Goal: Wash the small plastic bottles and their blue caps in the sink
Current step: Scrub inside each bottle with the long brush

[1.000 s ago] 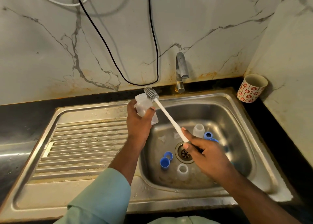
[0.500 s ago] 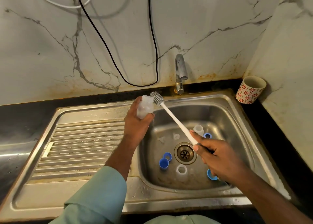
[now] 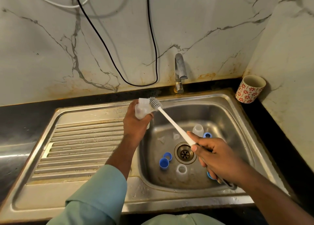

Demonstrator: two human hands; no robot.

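Observation:
My left hand (image 3: 134, 122) grips a small translucent plastic bottle (image 3: 142, 109) above the sink's left rim. My right hand (image 3: 215, 158) holds the white handle of a bottle brush (image 3: 171, 121); its grey bristle head (image 3: 155, 103) touches the bottle's side near the top. In the steel sink basin (image 3: 226, 116) lie two more bottles, one upright at the back (image 3: 198, 130) and one near the front (image 3: 181, 170). Blue caps lie left of the drain (image 3: 164, 164), behind my right hand (image 3: 207, 135) and partly hidden under it (image 3: 209, 175).
A steel tap (image 3: 179, 71) stands behind the basin. The ribbed drainboard (image 3: 79, 148) lies to the left. A patterned cup (image 3: 249, 88) sits on the black counter in the right corner. Black and white cables (image 3: 153, 37) hang down the marble wall.
The brush head has come out from the bottle's mouth and slid to its right side. My right hand has drawn back to the right, and the bottle has tipped more upright.

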